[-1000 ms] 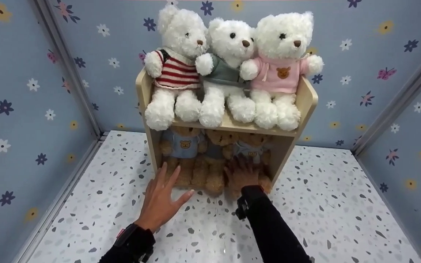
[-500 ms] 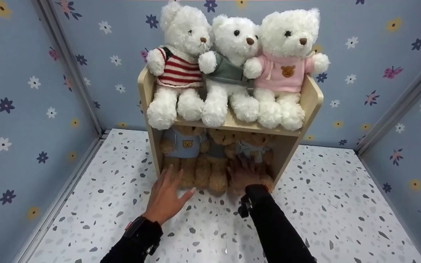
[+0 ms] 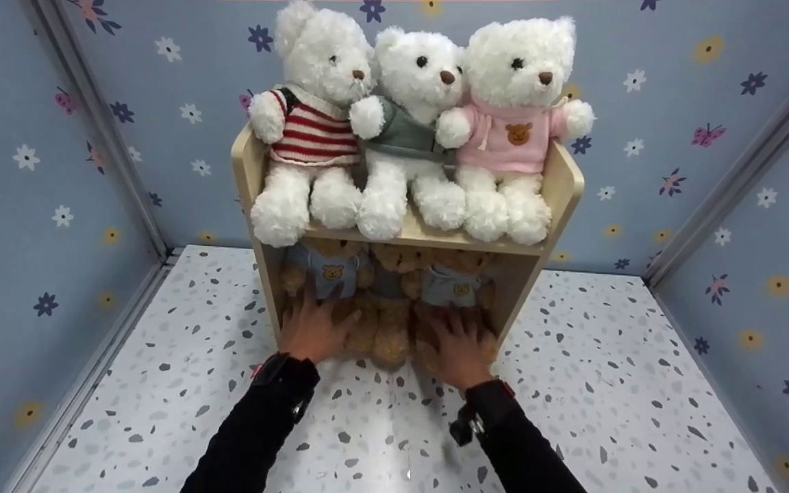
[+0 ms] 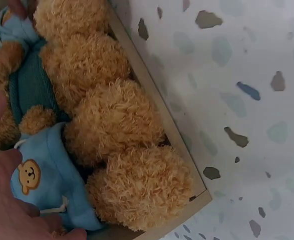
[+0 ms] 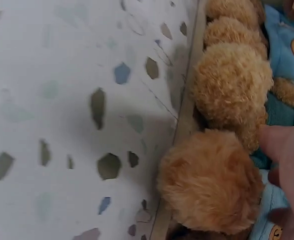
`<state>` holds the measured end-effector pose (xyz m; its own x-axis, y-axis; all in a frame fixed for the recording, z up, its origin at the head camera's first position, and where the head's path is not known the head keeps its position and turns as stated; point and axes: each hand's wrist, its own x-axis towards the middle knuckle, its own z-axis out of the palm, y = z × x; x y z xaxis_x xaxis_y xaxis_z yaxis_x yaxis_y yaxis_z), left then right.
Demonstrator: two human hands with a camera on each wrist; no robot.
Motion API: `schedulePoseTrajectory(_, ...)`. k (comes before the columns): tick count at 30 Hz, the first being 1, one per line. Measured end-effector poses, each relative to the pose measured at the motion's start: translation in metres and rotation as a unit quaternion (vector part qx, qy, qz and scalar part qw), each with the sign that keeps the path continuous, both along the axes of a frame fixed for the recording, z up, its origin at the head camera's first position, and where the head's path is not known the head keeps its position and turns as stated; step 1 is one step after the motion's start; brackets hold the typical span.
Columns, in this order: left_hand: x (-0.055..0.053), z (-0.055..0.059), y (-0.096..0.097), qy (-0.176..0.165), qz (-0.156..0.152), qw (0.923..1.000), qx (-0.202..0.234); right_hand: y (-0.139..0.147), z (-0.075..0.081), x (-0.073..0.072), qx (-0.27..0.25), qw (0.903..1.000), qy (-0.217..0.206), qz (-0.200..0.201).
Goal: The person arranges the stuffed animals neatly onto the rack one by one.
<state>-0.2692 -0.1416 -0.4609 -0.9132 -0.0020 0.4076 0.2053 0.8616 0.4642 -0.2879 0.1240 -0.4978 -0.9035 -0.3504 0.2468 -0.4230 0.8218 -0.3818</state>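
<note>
Three brown teddy bears sit in the lower compartment of a wooden shelf (image 3: 561,185). The left bear wears a blue hoodie (image 3: 329,272), the middle one a dark green top (image 4: 34,85), and the right one a pale blue hoodie (image 3: 441,287). My left hand (image 3: 316,330) reaches in at the left bear, fingers spread over its lower front. In the left wrist view that hand lies beside the hoodie; contact is hard to tell. My right hand (image 3: 459,349) spreads over the right bear's legs, its fingers (image 5: 274,142) extended near the brown fur.
Above, three white teddy bears sit side by side: one in a striped sweater (image 3: 318,133), one in a grey-green hoodie (image 3: 405,130), one in a pink hoodie (image 3: 514,140). The shelf stands on a white speckled surface (image 3: 614,383), between flowered blue walls (image 3: 189,171).
My left hand has moved forward from the shelf's front into the lower compartment, up to the left bear. The right hand has drawn slightly lower at the right bear. The head view has shifted a little.
</note>
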Motion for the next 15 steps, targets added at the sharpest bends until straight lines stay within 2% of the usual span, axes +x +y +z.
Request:
schedulePoseTrajectory(2,-0.006,0.000,-0.002,-0.008,0.004,1.0000,0.000,0.003,-0.002,0.008,-0.007,0.9998,0.003,-0.018)
schedulePoseTrajectory(4,-0.010,-0.001,-0.003,0.001,0.004,0.9999,-0.011,0.006,-0.005,0.014,-0.015,0.9991,0.010,-0.038)
schedulePoseTrajectory(7,-0.016,-0.007,-0.005,0.058,-0.004,0.9972,-0.046,0.013,-0.010,0.016,0.000,0.9984,0.009,-0.056)
schedulePoseTrajectory(10,-0.024,-0.020,-0.008,0.130,-0.014,0.9856,-0.107,0.021,-0.014,0.016,0.029,0.9974,-0.001,-0.066)
schedulePoseTrajectory(12,-0.030,-0.029,-0.012,0.181,-0.021,0.9735,-0.138,0.024,-0.016,0.015,0.047,0.9969,-0.006,-0.063)
schedulePoseTrajectory(14,-0.034,-0.036,-0.015,0.204,-0.024,0.9647,-0.164,0.025,-0.017,0.013,0.056,0.9968,-0.001,-0.057)
schedulePoseTrajectory(15,-0.036,-0.038,-0.016,0.210,-0.020,0.9645,-0.159,0.025,-0.018,0.013,0.059,0.9968,0.007,-0.054)
